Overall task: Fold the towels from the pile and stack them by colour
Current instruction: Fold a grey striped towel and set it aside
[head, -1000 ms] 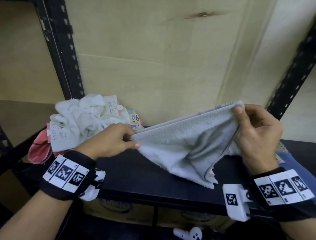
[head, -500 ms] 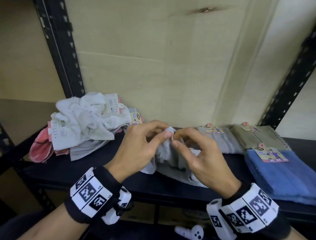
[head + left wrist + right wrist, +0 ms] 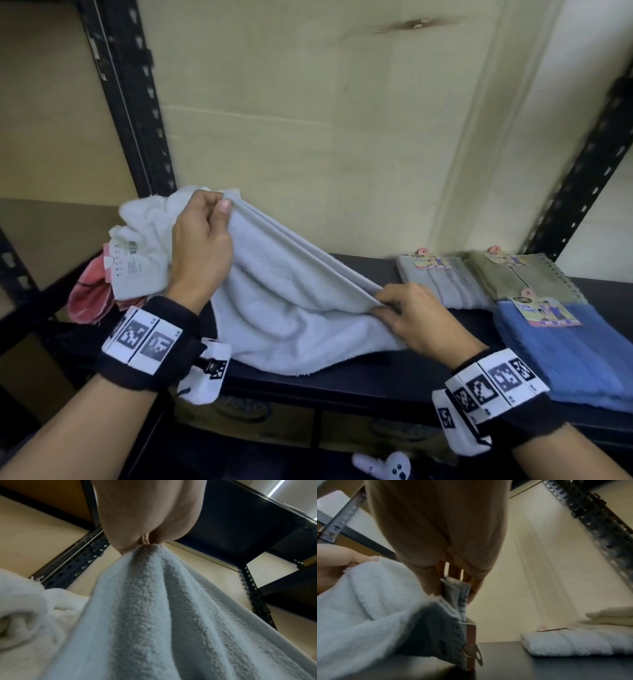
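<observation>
A pale grey towel (image 3: 291, 301) is stretched at a slant over the black shelf (image 3: 342, 380). My left hand (image 3: 219, 212) pinches its upper corner, raised in front of the pile. My right hand (image 3: 380, 305) pinches the lower corner close to the shelf. The towel (image 3: 154, 615) fills the left wrist view, bunched where the left hand (image 3: 147, 545) holds it. In the right wrist view the right hand (image 3: 453, 586) holds the folded edge, and a card tag (image 3: 469, 646) hangs below it. The unfolded pile (image 3: 137, 253) of white and pink towels lies at the left.
Folded towels lie at the right of the shelf: a grey one (image 3: 442, 281), a beige one (image 3: 513, 277) and a blue one (image 3: 568, 349), each with a card label. Black perforated uprights (image 3: 130, 96) frame the shelf. A plywood wall stands behind.
Half a second ago both hands were pinching together at the middle. They have since spread apart, left hand up and left, right hand down and right, pulling the towel taut.
</observation>
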